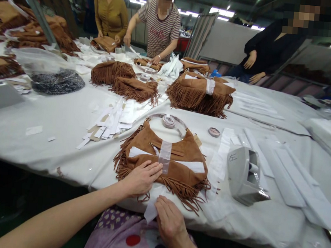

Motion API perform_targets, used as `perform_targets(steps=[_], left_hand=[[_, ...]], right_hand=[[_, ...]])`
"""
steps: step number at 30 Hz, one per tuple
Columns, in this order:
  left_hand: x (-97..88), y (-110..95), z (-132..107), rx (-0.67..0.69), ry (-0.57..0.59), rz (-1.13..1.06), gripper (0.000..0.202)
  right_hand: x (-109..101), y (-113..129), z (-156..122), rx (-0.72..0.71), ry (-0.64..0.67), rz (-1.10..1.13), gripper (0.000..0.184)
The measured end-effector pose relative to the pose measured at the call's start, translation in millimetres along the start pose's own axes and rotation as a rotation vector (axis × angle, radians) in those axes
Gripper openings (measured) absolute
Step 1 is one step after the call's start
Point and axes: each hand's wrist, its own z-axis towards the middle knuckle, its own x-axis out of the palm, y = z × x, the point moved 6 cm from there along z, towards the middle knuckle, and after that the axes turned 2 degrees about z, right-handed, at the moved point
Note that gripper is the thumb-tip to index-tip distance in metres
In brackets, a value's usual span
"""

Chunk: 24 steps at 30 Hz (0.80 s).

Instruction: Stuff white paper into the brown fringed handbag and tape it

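A brown suede handbag (182, 174) with fringed sides lies in front of me, its wrapped handle (182, 127) pointing away. White paper (192, 166) shows along its folded front, and a translucent strip (165, 155) crosses the middle. My left hand (144, 179) rests on the lower front of the bag, fingers stretched out beside that strip. Below the bag, at the table edge, my right hand (171, 221) has its fingers pressed together on a thin white strip (151, 210). The fingertips' underside is hidden.
A grey tape dispenser (240, 175) stands to the right, near long white sheets (287, 175). Cut paper strips (110, 121) lie to the left. Further back are more fringed bags (201, 94) and a clear plastic bag (57, 80). Several people (164, 27) stand across the table.
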Motion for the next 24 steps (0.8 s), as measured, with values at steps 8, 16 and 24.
perform_targets(steps=[8,16,24], left_hand=[[-2.3,-0.2,1.1,-0.003,-0.006,-0.002,0.057],[-2.6,-0.7,3.2,-0.025,0.044,-0.044,0.059],[-2.6,-2.0,3.7,-0.035,0.078,-0.131,0.063]], right_hand=[[-22.9,4.9,31.6,0.007,-0.003,0.167,0.038],[-37.8,3.4,37.2,-0.136,-0.047,0.216,0.039],[-23.1,-13.1,43.0,-0.023,0.011,0.384,0.032]])
